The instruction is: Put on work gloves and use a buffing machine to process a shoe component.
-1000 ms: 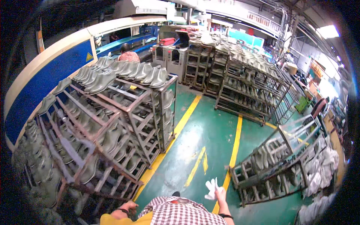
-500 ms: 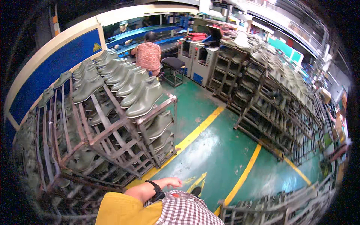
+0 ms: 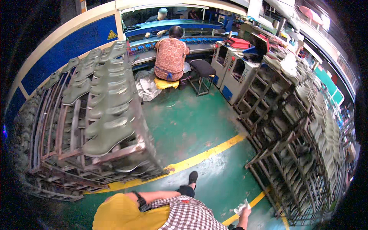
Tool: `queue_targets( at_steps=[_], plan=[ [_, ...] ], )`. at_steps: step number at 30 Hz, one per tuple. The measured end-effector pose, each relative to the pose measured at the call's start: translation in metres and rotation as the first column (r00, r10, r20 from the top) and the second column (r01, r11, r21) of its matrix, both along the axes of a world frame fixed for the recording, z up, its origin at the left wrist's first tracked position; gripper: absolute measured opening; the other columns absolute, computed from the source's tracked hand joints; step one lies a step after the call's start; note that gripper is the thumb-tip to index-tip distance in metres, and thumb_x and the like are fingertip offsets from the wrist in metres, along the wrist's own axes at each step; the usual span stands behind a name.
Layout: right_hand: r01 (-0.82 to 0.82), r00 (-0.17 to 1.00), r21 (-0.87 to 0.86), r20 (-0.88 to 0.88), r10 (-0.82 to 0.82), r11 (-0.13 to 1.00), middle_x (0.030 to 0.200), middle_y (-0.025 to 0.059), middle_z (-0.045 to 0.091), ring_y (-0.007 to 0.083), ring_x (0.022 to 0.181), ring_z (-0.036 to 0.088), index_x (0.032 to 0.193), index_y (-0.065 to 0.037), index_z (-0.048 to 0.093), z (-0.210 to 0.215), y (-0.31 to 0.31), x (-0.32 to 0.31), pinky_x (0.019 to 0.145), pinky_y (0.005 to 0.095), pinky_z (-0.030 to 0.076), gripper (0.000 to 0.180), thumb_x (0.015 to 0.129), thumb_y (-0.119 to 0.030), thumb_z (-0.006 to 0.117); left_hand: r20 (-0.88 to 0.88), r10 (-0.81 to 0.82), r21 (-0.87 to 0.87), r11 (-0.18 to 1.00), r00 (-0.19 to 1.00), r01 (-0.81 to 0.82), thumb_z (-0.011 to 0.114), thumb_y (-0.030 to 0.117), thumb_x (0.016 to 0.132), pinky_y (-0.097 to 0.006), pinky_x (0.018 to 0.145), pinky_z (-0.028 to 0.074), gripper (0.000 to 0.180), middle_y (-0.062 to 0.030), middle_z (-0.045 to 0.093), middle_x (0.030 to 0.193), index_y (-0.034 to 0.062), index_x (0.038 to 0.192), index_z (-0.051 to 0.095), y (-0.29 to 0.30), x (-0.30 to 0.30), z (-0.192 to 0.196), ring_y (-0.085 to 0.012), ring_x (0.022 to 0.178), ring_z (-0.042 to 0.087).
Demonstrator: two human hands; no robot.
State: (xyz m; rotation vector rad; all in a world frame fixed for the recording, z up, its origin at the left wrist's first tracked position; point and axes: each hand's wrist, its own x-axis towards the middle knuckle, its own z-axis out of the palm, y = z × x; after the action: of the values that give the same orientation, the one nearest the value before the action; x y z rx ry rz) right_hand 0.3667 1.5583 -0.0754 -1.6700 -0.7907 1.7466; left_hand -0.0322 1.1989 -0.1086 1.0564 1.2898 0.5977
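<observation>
My right hand (image 3: 244, 215) is low at the lower right, its fingers closed round a small crumpled white piece (image 3: 241, 207), which could be cloth or paper. My left hand (image 3: 172, 194) lies across the front of my checked apron (image 3: 188, 214), below a black wristband; its fingers are blurred and I cannot make out their shape. Neither hand touches a rack. Closest on the left stands a metal rack (image 3: 97, 163) topped with rows of olive-grey shoe-shaped boots (image 3: 109, 136).
On the right, tall metal racks (image 3: 264, 153) hold more boots. Ahead, a person (image 3: 170, 57) in a patterned top sits at a conveyor (image 3: 145, 55), with another person (image 3: 161, 17) behind it. A black stool (image 3: 202, 69) stands beside grey machines (image 3: 234, 74). Yellow lines (image 3: 207, 153) cross the green floor.
I have moved forward and the view has turned left, so the seated person and stool appear larger. My right hand with the white piece has come into view. My left hand has drawn in toward the apron.
</observation>
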Motion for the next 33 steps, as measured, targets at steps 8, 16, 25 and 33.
queue_targets(
  at_steps=[8,16,25,33],
  plan=[
    [-0.829,0.466,0.046,0.608,0.643,0.557,0.091,0.011,0.075,0.0217,0.084,0.071,0.106,0.0,0.072,-0.054,0.152,-0.163,0.078,0.0378,0.058,0.027,0.082,-0.011,0.068,-0.148,-0.245,-0.167,0.961,0.958,0.22,0.066,0.027,0.089,-0.045,0.09,0.053,0.041,-0.0159,0.077,0.112,-0.0024,0.117,0.071,0.228,-0.126,-0.015,-0.0256,0.101,0.069],
    [-0.827,0.494,-0.225,0.145,0.857,0.515,0.097,0.0049,0.074,0.0177,0.082,0.067,0.122,-0.002,0.07,-0.139,0.282,-0.265,0.074,0.0357,0.055,0.04,0.088,-0.022,0.073,-0.054,-0.01,-0.277,0.961,0.998,-0.006,0.059,0.022,0.089,-0.043,0.078,0.051,0.036,-0.0077,0.074,0.098,-0.0046,0.107,0.073,0.303,-0.236,-0.034,-0.0214,0.087,0.063],
    [-0.998,-0.042,-0.05,0.19,0.981,-0.033,0.13,0.0211,0.069,0.0325,0.123,0.065,0.137,-0.006,0.061,-0.054,0.51,-0.544,0.105,0.0409,0.049,0.05,0.096,-0.033,0.066,-0.127,0.02,-0.471,0.879,0.992,-0.078,0.056,0.033,0.091,-0.044,0.085,0.051,0.043,-0.0096,0.073,0.107,-0.0006,0.113,0.073,0.475,-0.371,0.004,-0.0251,0.096,0.064],
    [-0.85,-0.524,-0.174,0.375,0.765,-0.496,0.134,0.0163,0.068,0.0281,0.127,0.062,0.135,-0.001,0.064,-0.072,0.636,-0.687,0.11,0.0392,0.045,0.048,0.102,-0.035,0.055,-0.208,0.077,-0.533,0.827,0.975,-0.179,0.054,0.042,0.094,-0.044,0.092,0.05,0.05,-0.0113,0.072,0.115,0.0029,0.118,0.072,0.603,-0.508,0.017,-0.0284,0.104,0.064]
  ],
)
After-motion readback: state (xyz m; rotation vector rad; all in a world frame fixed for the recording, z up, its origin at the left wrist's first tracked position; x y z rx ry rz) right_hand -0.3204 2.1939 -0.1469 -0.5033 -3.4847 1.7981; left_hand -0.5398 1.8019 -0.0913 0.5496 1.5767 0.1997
